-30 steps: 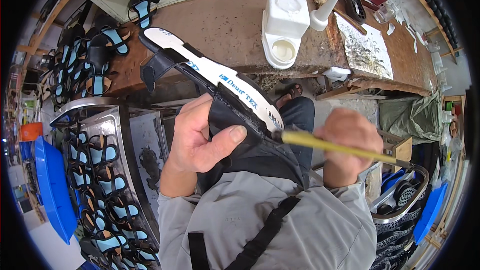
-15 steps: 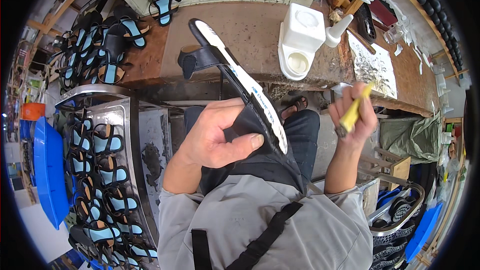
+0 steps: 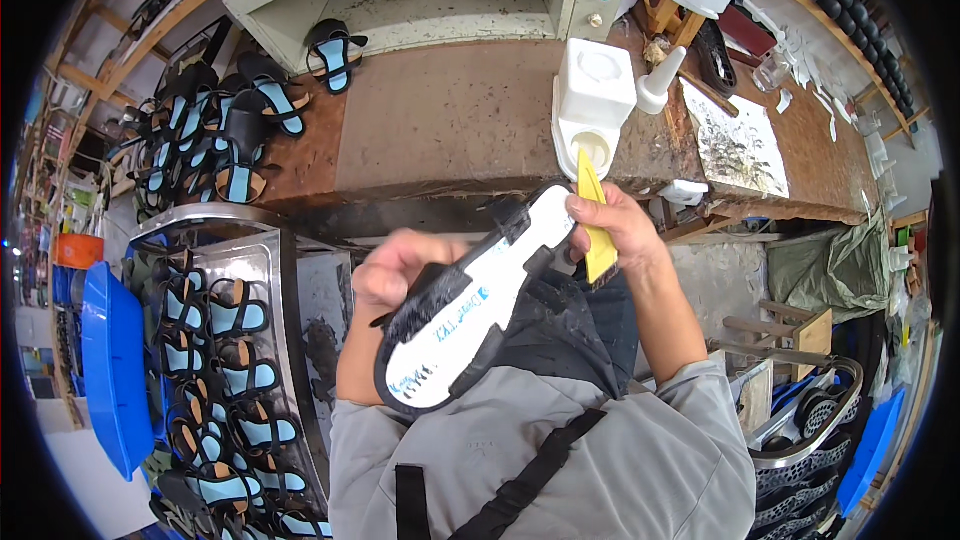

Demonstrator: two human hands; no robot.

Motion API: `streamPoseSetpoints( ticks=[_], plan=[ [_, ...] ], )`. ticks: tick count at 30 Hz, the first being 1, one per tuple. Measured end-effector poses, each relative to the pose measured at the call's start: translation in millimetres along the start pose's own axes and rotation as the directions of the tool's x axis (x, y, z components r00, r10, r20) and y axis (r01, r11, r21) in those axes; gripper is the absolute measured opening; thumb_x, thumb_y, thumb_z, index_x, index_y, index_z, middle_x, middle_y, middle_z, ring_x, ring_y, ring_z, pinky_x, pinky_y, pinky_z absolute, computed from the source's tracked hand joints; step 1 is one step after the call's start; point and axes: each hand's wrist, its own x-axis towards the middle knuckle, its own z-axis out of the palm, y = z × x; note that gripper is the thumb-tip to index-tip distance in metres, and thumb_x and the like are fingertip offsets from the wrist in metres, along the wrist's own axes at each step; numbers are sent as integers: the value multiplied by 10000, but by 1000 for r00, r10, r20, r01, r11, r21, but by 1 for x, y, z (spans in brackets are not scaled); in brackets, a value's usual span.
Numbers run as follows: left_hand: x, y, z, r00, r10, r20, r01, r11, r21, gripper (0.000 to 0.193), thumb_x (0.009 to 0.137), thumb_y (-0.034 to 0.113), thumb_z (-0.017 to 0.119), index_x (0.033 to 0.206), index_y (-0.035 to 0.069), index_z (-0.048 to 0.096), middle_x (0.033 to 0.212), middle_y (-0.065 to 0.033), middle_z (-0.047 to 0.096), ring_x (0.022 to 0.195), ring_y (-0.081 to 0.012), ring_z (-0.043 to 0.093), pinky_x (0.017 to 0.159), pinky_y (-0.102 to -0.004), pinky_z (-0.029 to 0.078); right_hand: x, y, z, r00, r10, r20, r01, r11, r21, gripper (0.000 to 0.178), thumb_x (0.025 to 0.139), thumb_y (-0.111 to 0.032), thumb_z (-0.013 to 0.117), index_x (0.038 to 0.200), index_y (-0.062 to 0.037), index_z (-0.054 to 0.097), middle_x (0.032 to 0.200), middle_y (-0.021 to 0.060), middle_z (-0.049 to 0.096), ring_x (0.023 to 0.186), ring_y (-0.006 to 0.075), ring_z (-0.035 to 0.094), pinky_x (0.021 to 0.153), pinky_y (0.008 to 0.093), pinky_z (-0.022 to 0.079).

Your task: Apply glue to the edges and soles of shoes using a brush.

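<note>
A black sandal upper on a shoe form (image 3: 470,305) is in front of my chest, its white underside turned up with blue handwriting on it. Black flaps wrap over the edges of that underside. My right hand (image 3: 625,230) is closed round a yellow-handled brush (image 3: 597,240), its dark bristles pointing down toward me. The right thumb and fingers are also at the sandal's narrow far end. Beside the sandal's left edge is my left hand (image 3: 395,265), its fingers smeared by motion and partly hidden, so their grip does not show.
A white glue pot (image 3: 597,90) with a round cup stands on the brown workbench (image 3: 440,110). Finished-looking black sandals with blue insoles (image 3: 240,130) crowd the bench's left. More sandals fill a metal rack (image 3: 240,310) to my left. A stained paper sheet (image 3: 735,140) lies right.
The sandal has swung down toward my chest, its white underside now facing up. My left hand has shifted along it. My right hand has come left with the brush to the sandal's far end.
</note>
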Motion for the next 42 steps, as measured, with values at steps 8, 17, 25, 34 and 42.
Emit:
streamPoseSetpoints(
  ticks=[8, 17, 25, 34, 42],
  plan=[
    [-20, -17, 19, 668, 744, -22, 176, -130, 976, 450, 716, 309, 656, 984, -50, 618, 1060, -193, 589, 1042, -344, 530, 975, -428, 338, -10, 22, 0, 935, 19, -354, 92, 951, 295, 199, 846, -252, 610, 860, -68, 536, 549, 24, 532, 437, 109, 499, 409, 234, 412],
    [-4, 29, -42, 801, 259, -540, 241, 686, 686, 412, 686, 110, 717, 1014, -90, 568, 992, -110, 624, 918, -194, 593, 855, -309, 440, -12, -2, -68, 809, -329, -488, 343, 937, -64, 248, 900, -232, 542, 831, -3, 606, 683, 84, 629, 465, 93, 525, 410, 197, 407],
    [30, -23, -98, 908, -183, -376, 316, 889, 331, 393, 688, 80, 702, 1025, -75, 572, 981, -73, 619, 900, -127, 568, 817, -259, 437, 30, 1, -79, 722, -515, -461, 126, 754, -645, 171, 829, -124, 636, 933, 12, 641, 718, 14, 593, 501, 64, 527, 418, 209, 417],
    [52, -38, -111, 910, -292, -295, 347, 926, 152, 414, 672, 95, 696, 1024, -86, 575, 958, -95, 636, 867, -138, 595, 790, -260, 461, 39, -2, -81, 735, -474, -485, 117, 793, -598, 135, 828, -114, 640, 844, 20, 648, 654, 6, 587, 496, 56, 523, 432, 208, 409],
    [75, -37, -101, 928, -336, -162, 365, 909, 201, 450, 636, 114, 701, 1021, -85, 577, 906, -75, 631, 804, -117, 584, 713, -237, 461, 10, -30, -36, 739, -489, -464, 407, 872, -271, 94, 774, -43, 663, 801, 37, 621, 679, 87, 613, 484, 98, 515, 451, 208, 405]
  ],
)
